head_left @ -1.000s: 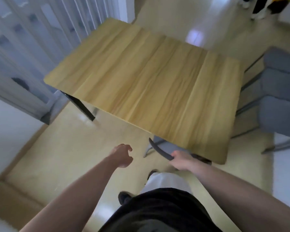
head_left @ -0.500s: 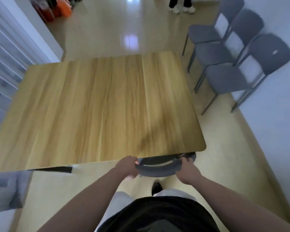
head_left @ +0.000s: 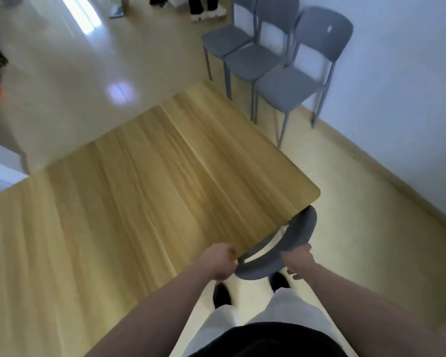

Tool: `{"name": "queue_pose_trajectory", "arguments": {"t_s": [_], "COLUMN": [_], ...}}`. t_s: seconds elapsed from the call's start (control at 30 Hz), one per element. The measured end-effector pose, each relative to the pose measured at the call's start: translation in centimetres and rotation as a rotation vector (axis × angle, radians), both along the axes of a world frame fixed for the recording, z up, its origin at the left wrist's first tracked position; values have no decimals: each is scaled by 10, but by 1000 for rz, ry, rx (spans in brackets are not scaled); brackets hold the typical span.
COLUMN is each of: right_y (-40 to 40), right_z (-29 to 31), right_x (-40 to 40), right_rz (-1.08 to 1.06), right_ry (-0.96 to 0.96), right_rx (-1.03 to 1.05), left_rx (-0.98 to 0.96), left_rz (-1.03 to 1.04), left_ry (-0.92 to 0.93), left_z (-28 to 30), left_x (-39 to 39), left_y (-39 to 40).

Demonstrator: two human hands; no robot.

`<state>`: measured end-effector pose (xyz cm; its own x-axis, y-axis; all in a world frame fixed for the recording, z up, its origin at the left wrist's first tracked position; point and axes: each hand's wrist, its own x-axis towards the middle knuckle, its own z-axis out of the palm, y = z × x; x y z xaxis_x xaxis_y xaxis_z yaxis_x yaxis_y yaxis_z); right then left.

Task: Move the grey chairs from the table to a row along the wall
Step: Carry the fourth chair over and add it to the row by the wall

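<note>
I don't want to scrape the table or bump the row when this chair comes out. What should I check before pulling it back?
1. Both hands on the chair back: ok. The left hand grips its left end and the right hand its right end.
2. Chair clear of the wooden table: not ok, the seat is tucked under the edge.
3. Chair legs free: cannot tell, hidden by the tabletop.
4. Floor behind you: cannot tell, out of view.
5. Space beside the three grey chairs along the wall: ok, bare floor at the near end.
</note>
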<state>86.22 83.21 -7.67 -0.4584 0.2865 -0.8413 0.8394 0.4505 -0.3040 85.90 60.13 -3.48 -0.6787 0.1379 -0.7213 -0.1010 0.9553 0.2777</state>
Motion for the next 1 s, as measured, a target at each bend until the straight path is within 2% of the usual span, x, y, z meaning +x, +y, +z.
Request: {"name": "queue_pose_trajectory", "arguments": {"t_s": [0.07, 0.2, 0.3, 0.4, 0.6, 0.67, 0.77, 0.9, 1.0], "right_y": [-17, -29, -28, -24, -9, 13, 45, 85, 107], "right_z": [-13, -23, -32, -60, -42, -37, -25, -6, -4], "right_x": [6, 17, 27, 31, 92, 121, 158, 205, 234], "right_rz": [-206, -317, -323, -239, -274, -321, -275, -214, -217], "right_ry": [32, 64, 65, 32, 76, 87, 50, 49, 17], "right_rx": [-16, -24, -1, 78, 46, 31, 66, 155, 146], "left_rx": [-17, -90, -131, -163, -123, -90, -22, -37, -47], "left_rz": [-54, -149, -229, -280, -398, -425, -433, -560, -676], "left_ry": [-12, -50, -77, -92, -27, -18, -18, -9, -8], "left_z": [-5, -13, -12, -15, -4, -3, 1, 12, 20], "left_x": [4, 16, 26, 26, 34, 42, 56, 76, 95], "left_y": [-19, -48, -58, -61, -18, 10, 46, 100, 136]}}
